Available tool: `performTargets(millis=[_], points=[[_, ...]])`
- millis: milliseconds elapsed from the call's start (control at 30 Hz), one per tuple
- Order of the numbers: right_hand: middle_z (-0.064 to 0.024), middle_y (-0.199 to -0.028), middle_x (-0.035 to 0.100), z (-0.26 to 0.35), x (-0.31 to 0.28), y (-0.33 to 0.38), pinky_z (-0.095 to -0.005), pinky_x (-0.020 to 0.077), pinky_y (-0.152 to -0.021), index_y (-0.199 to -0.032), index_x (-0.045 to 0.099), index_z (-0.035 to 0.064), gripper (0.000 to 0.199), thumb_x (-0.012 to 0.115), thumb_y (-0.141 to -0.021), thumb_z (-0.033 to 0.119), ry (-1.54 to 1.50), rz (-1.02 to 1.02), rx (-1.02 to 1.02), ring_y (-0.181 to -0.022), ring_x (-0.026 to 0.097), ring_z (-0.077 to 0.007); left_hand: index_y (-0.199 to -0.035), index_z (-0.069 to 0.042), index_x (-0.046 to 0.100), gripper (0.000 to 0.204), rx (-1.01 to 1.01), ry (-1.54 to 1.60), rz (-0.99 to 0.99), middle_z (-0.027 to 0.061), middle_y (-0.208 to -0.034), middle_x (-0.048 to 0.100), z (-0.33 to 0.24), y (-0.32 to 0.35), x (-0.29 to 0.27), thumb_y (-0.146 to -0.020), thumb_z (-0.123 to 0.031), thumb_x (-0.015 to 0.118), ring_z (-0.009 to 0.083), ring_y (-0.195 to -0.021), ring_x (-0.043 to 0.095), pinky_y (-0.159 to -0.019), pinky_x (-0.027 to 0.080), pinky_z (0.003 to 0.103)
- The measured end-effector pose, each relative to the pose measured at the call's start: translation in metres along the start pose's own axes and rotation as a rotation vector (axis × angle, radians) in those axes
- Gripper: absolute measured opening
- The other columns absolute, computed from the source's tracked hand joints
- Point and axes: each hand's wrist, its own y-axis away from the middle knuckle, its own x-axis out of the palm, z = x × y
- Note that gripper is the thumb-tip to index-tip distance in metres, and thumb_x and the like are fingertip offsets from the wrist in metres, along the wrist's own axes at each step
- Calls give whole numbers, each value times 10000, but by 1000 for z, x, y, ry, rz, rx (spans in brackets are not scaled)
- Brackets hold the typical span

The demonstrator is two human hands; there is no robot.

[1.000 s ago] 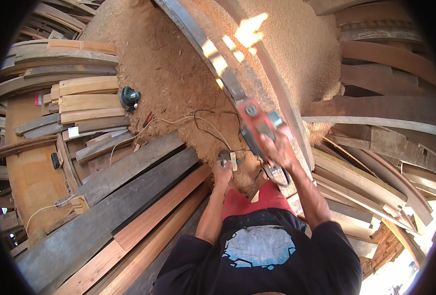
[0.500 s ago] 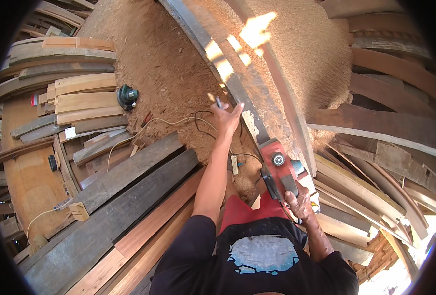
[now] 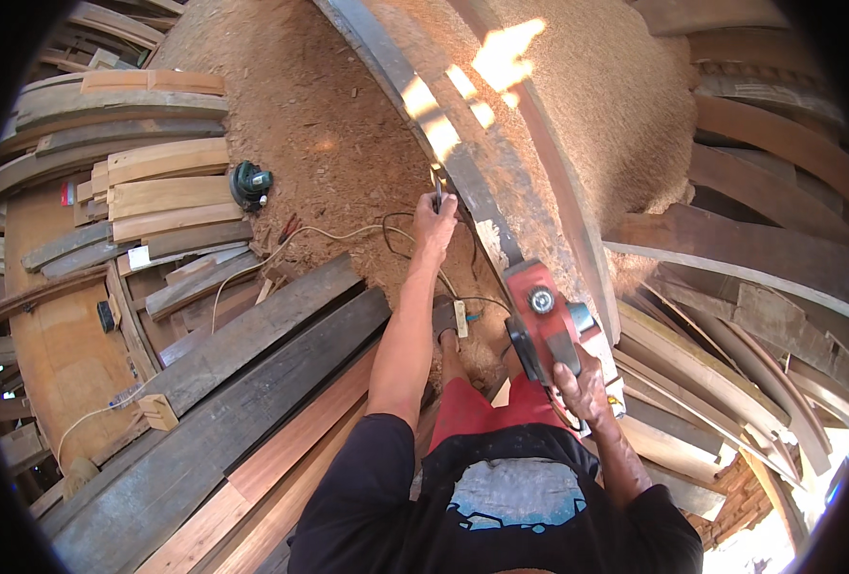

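My right hand (image 3: 585,387) is wrapped round the rear handle of a red and black electric hand planer (image 3: 547,320). The planer rests at the near end of a long grey wooden beam (image 3: 477,196), whose surface shows a pale, splintered patch just ahead of the tool. Beside the beam's left edge, my left hand (image 3: 434,228) is closed on a slim dark tool (image 3: 438,198) that points away from me. Its tip is near the beam's edge, and I cannot tell whether they touch.
Another beam (image 3: 563,182) runs along the right, with a heap of sawdust (image 3: 625,105) beyond it. A cord (image 3: 338,232) crosses the shavings. A dark green power tool (image 3: 250,185) sits by stacked boards (image 3: 171,198). Planks (image 3: 252,383) lie at the near left.
My left hand has drawn slightly nearer and turned, its fingers now closed round the slim tool, which points forward. The planer has barely moved.
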Motion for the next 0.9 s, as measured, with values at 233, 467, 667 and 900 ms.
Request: performTargets(millis=[233,467,667,900], points=[[-256,-834,692,61,12,-85,-494,538,-765,-1125,626,-104,662,588,-948,534,1,-51,-108,-818,709,-396,-1103,-21,564,344,-160,247,-65,71,-986,679,16,55,-25,-987,-327,671,117,-701,549,-624,462,288],[-197,-805,682,104,12,-140,-469,535,-737,-1154,650,-67,715,526,-986,616,-18,-78,-65,-800,693,-305,-1042,-39,564,308,-230,171,-129,55,-931,667,58,117,-51,-967,-319,668,126,-673,529,-605,441,293],[-18,-698,564,37,-21,-96,-278,437,-501,-1099,651,-24,514,530,-1036,472,-170,-151,-199,-577,542,-104,-1091,-65,569,309,-239,59,-159,15,-899,634,76,152,-81,-927,-296,692,105,-662,521,-568,425,273],[-96,-669,636,-53,-48,14,-400,494,-600,-938,651,-10,536,604,-978,523,35,-337,228,-618,625,-201,-977,-80,538,219,-205,40,-40,15,-866,627,87,151,-87,-958,-234,693,99,-670,540,-576,439,255]])
